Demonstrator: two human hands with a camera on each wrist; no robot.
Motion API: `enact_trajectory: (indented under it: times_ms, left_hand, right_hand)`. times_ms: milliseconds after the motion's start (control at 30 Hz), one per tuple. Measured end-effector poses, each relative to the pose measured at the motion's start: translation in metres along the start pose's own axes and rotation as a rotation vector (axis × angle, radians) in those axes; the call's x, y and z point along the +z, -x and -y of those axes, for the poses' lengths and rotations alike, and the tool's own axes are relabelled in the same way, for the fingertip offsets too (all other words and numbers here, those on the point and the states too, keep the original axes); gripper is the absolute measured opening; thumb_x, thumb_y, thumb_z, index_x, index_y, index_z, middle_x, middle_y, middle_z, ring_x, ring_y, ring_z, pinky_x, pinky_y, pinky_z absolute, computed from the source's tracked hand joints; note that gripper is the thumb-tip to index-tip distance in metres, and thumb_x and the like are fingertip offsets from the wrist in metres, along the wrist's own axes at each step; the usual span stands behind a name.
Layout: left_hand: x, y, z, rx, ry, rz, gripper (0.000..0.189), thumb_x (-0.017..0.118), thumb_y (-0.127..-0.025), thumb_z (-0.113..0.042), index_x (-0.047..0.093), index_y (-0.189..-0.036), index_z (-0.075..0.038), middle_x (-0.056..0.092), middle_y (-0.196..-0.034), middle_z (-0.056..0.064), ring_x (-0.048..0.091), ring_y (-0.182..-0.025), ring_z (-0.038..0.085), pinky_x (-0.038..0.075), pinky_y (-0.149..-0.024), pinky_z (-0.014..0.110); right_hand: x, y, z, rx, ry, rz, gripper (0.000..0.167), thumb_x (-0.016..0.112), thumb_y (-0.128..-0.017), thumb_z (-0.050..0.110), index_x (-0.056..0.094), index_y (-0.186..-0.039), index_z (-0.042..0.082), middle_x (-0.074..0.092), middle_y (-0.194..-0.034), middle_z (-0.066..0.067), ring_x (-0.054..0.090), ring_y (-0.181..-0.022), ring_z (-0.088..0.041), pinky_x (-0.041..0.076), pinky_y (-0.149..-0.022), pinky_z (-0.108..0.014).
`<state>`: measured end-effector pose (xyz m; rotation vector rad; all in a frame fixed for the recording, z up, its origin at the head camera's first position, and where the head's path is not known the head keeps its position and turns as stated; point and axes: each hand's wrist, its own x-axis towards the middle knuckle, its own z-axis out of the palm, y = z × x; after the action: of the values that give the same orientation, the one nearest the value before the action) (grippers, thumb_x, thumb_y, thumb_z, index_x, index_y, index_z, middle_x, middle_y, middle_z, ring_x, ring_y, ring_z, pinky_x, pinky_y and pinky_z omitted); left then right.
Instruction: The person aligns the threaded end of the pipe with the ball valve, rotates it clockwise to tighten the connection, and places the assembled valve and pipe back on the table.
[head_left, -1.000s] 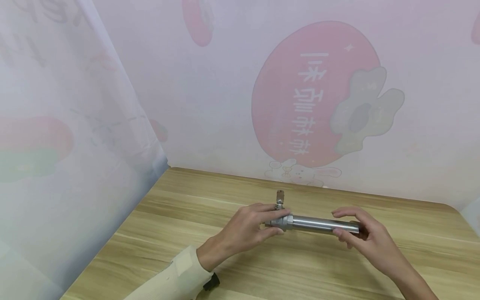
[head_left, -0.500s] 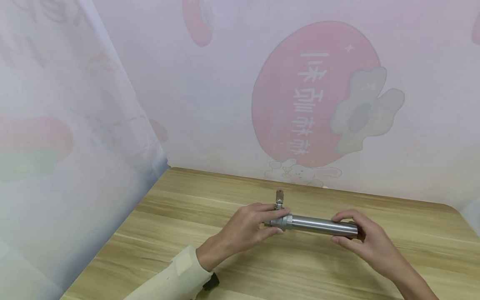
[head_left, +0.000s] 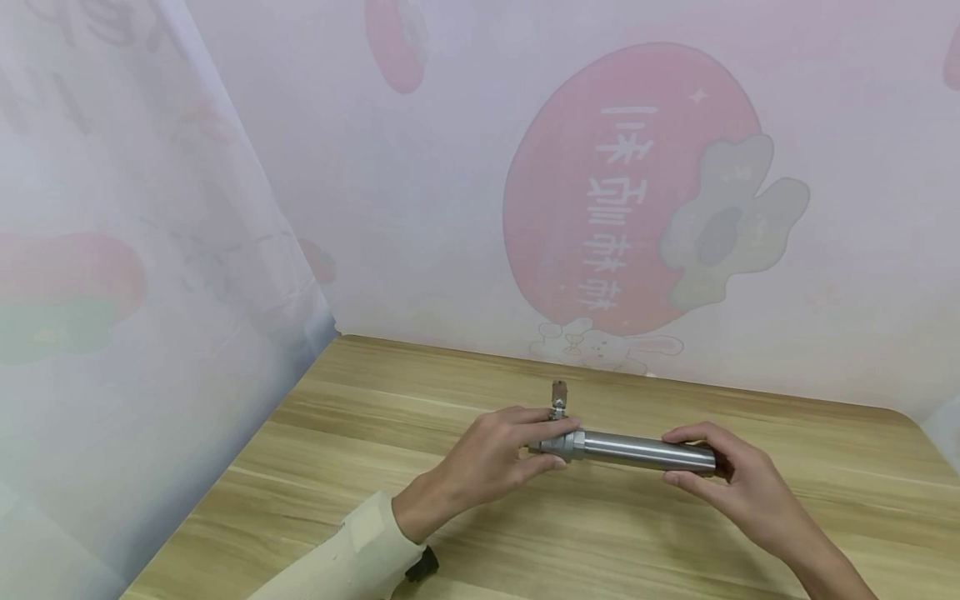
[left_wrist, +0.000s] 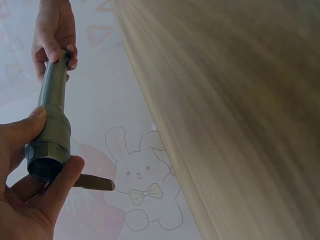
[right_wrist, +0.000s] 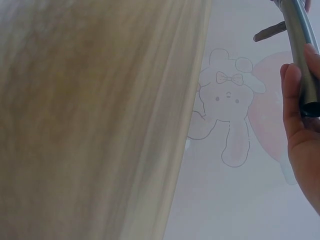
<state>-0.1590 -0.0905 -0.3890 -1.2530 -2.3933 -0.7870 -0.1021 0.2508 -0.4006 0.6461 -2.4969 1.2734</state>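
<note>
My left hand (head_left: pixel 498 450) grips a metal ball valve (left_wrist: pixel 51 142) by its body, thumb on one side and fingers on the other. The valve's open threaded end faces the left wrist camera, and its flat lever handle (head_left: pixel 559 395) sticks out away from me. A smooth steel pipe (head_left: pixel 637 448) joins the valve's other end and runs to the right, held level above the table. Around the pipe's far right end, my right hand (head_left: pixel 738 479) curls its thumb and fingers. In the right wrist view the pipe's end (right_wrist: pixel 311 107) looks hollow.
A wood-grain table (head_left: pixel 337 433) lies beneath both hands. Behind it hangs a pale printed backdrop (head_left: pixel 435 208), with another sheet (head_left: pixel 187 250) on the left. A small black object (head_left: pixel 422 565) shows beneath the left sleeve (head_left: pixel 360 542).
The right hand's fingers and thumb have closed from a looser spread onto the pipe's right end, which dipped slightly. Over the last half second almost nothing moved. The left hand stayed in place.
</note>
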Motion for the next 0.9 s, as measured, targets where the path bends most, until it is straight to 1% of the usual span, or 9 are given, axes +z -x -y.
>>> enact_trajectory:
  times_ms: [167,367,633,733,900]
  left_hand:
    - [-0.0003,0.0,-0.0001,-0.001,0.007,0.002,0.051,0.089,-0.093,-0.025,0.075,-0.141,-0.021,0.077,-0.136,0.011,0.077,-0.121,0.025,0.066,-0.096,0.033]
    - [-0.0005,-0.0003,-0.0003,-0.002,0.012,0.003,0.05,0.089,-0.093,-0.024,0.076,-0.141,-0.018,0.077,-0.136,0.011,0.078,-0.12,0.025,0.066,-0.096,0.033]
    - [-0.0003,-0.0003,0.0,0.004,0.005,-0.001,0.051,0.089,-0.093,-0.025,0.075,-0.142,-0.021,0.077,-0.135,0.011,0.078,-0.119,0.023,0.066,-0.095,0.03]
    - [-0.0003,0.0,0.0004,0.009,0.007,-0.004,0.052,0.089,-0.093,-0.025,0.075,-0.142,-0.021,0.078,-0.135,0.01,0.078,-0.119,0.022,0.066,-0.094,0.028]
    - [-0.0002,0.0002,0.0005,0.011,0.006,-0.006,0.052,0.089,-0.093,-0.025,0.075,-0.142,-0.021,0.078,-0.135,0.01,0.078,-0.119,0.023,0.066,-0.094,0.029]
  right_hand:
    - [-0.0002,0.0001,0.0002,0.011,-0.004,0.002,0.044,0.086,-0.091,0.0,0.072,-0.13,0.018,0.076,-0.114,0.006,0.069,-0.091,-0.005,0.058,-0.073,-0.02]
    - [-0.0005,0.0001,0.0015,0.026,-0.004,0.001,0.043,0.085,-0.093,0.002,0.072,-0.13,0.018,0.077,-0.113,0.006,0.07,-0.091,-0.006,0.058,-0.074,-0.02]
    - [-0.0006,0.0006,0.0031,0.05,-0.003,0.003,0.04,0.084,-0.096,0.005,0.073,-0.131,0.018,0.077,-0.112,0.006,0.069,-0.091,-0.007,0.057,-0.074,-0.02]
    - [-0.0007,0.0007,0.0028,0.047,-0.008,0.006,0.039,0.083,-0.096,0.004,0.073,-0.132,0.018,0.077,-0.113,0.005,0.069,-0.09,-0.007,0.057,-0.074,-0.02]
    - [-0.0008,0.0014,0.002,0.035,-0.024,0.011,0.038,0.081,-0.097,0.002,0.073,-0.132,0.017,0.078,-0.113,0.004,0.07,-0.09,-0.007,0.058,-0.073,-0.021]
